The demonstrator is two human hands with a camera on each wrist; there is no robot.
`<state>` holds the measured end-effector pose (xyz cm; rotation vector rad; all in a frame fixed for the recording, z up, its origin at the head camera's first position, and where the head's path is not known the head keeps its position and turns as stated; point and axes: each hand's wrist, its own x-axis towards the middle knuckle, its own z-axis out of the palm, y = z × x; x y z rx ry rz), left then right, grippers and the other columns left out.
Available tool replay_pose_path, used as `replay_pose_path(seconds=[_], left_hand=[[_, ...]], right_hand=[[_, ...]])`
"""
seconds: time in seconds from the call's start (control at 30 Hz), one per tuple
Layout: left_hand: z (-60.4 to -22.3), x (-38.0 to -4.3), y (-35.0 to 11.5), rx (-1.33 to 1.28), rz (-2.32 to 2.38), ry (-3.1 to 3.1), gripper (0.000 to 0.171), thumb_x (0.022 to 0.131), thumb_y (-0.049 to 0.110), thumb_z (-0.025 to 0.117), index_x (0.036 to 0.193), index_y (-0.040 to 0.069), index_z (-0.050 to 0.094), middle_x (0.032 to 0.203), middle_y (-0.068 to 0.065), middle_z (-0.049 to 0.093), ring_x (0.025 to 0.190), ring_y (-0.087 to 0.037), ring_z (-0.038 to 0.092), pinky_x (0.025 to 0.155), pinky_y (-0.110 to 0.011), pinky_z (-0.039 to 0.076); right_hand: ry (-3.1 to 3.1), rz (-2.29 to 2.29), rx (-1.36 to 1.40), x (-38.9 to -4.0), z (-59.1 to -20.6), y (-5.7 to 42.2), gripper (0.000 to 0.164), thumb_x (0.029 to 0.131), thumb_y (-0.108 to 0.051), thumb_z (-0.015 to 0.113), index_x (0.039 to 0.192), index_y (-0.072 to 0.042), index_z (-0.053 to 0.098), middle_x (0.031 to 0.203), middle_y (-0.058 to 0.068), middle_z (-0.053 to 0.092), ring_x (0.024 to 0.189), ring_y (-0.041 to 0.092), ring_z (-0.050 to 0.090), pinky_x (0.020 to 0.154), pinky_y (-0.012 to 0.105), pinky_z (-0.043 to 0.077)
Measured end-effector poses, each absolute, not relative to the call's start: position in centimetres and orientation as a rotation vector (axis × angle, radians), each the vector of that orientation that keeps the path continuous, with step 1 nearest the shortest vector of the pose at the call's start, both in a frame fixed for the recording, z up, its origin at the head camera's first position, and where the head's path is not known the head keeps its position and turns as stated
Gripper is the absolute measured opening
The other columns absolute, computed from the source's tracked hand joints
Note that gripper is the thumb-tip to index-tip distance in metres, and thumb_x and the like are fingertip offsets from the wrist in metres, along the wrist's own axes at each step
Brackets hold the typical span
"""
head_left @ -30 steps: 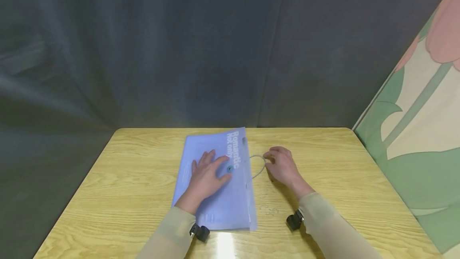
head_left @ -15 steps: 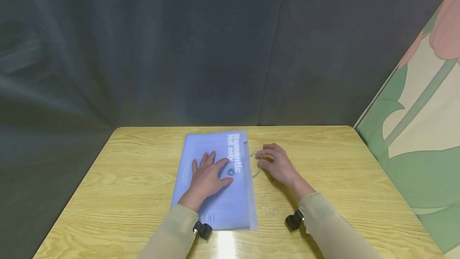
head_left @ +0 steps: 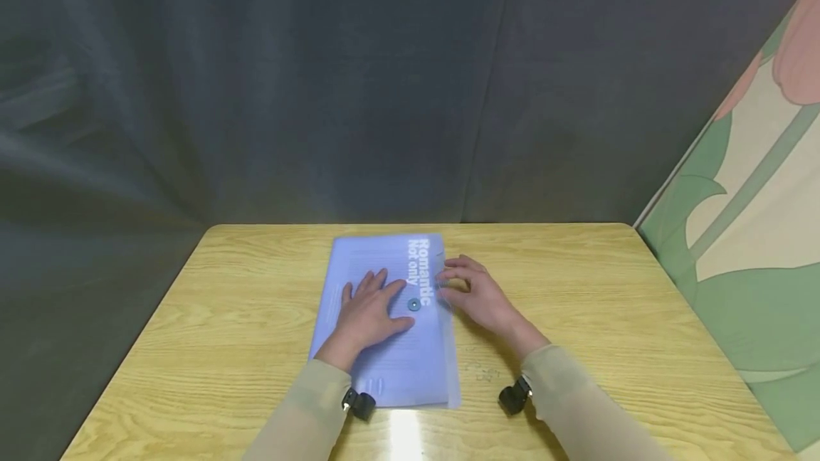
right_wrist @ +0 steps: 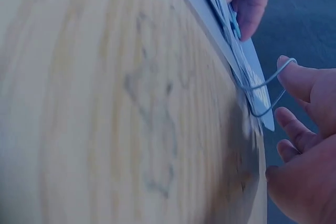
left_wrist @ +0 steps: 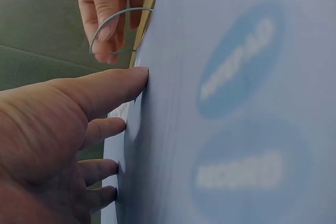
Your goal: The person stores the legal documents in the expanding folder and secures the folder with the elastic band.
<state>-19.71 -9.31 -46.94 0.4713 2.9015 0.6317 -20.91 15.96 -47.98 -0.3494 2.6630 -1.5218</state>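
Observation:
A translucent blue-purple document folder [head_left: 393, 368] lies on the wooden table, white lettering along its right side and a round button [head_left: 414, 304] beside the lettering. Fingers spread, my left hand [head_left: 368, 315] rests on the folder just left of the button. At the folder's right edge, my right hand [head_left: 480, 297] holds a thin elastic cord [right_wrist: 270, 80], which loops out from that edge and over a fingertip. The left wrist view shows the same cord [left_wrist: 126, 10] stretched as an arc around a finger, with the other fingers loosely bent.
The wooden table [head_left: 211, 326] extends on both sides of the folder. Faint dark marks [head_left: 480, 368] show on its surface right of the folder. A dark curtain [head_left: 333, 91] hangs behind the table, and a floral fabric [head_left: 756, 255] stands at the right.
My right hand has moved left with the cord, from beside the folder up to its right edge. The folder's right side lies flatter. My left hand has stayed nearly in place.

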Motion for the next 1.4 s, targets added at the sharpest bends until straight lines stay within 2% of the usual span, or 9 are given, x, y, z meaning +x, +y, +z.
replay_pose_path(seconds=[0.23,0.43,0.6,0.93,1.2,1.4], left_hand=[[-46.8,-19.6,-9.1,0.486,0.647,2.902,0.074,0.094,0.044,0.086,0.157,0.016,0.061,0.172,-0.023,0.039,0.161,-0.048,0.029,0.124,-0.078,0.014],[-46.9,-19.5,-9.0,0.494,0.651,2.899,0.075,0.093,0.044,0.086,0.157,0.015,0.06,0.172,-0.024,0.038,0.162,-0.048,0.027,0.124,-0.078,0.013],[-46.9,-19.6,-8.9,0.495,0.655,2.896,0.076,0.094,0.044,0.085,0.159,0.015,0.059,0.173,-0.024,0.037,0.162,-0.048,0.026,0.124,-0.078,0.013],[-47.0,-19.6,-8.9,0.494,0.652,2.884,0.076,0.095,0.045,0.084,0.161,0.016,0.057,0.174,-0.023,0.035,0.163,-0.048,0.023,0.125,-0.077,0.011],[-47.0,-19.6,-9.0,0.504,0.667,2.877,0.078,0.094,0.043,0.086,0.16,0.015,0.058,0.174,-0.025,0.035,0.163,-0.048,0.023,0.125,-0.077,0.01],[-47.3,-19.7,-9.0,0.512,0.667,2.879,0.079,0.093,0.044,0.086,0.161,0.015,0.057,0.174,-0.024,0.035,0.163,-0.047,0.024,0.125,-0.076,0.01]], right_hand=[[2.709,-1.472,-0.45,-20.8,-48.5,14.4,0.016,0.1,-0.008,0.082,0.116,-0.007,0.082,0.149,0.016,0.062,0.149,0.043,0.047,0.123,0.061,0.036],[2.761,-1.389,-0.524,-21.1,-48.8,13.4,0.015,0.095,-0.006,0.085,0.108,-0.012,0.081,0.135,0.01,0.071,0.137,0.039,0.057,0.122,0.06,0.037],[2.806,-1.273,-0.578,-21.3,-48.6,12.8,0.016,0.094,-0.008,0.087,0.108,-0.014,0.081,0.13,0.006,0.072,0.137,0.038,0.057,0.122,0.061,0.036],[2.871,-0.999,-0.609,-21.4,-48.0,12.1,0.014,0.093,-0.016,0.089,0.103,-0.023,0.082,0.139,0.007,0.064,0.141,0.039,0.05,0.123,0.063,0.029],[2.885,-0.906,-0.627,-21.8,-48.1,11.8,0.015,0.089,-0.024,0.088,0.1,-0.029,0.079,0.137,0.005,0.062,0.135,0.036,0.049,0.12,0.06,0.032],[2.887,-0.887,-0.647,-21.9,-48.4,12.1,0.016,0.087,-0.027,0.086,0.101,-0.028,0.078,0.139,0.007,0.061,0.134,0.036,0.049,0.119,0.06,0.033]])
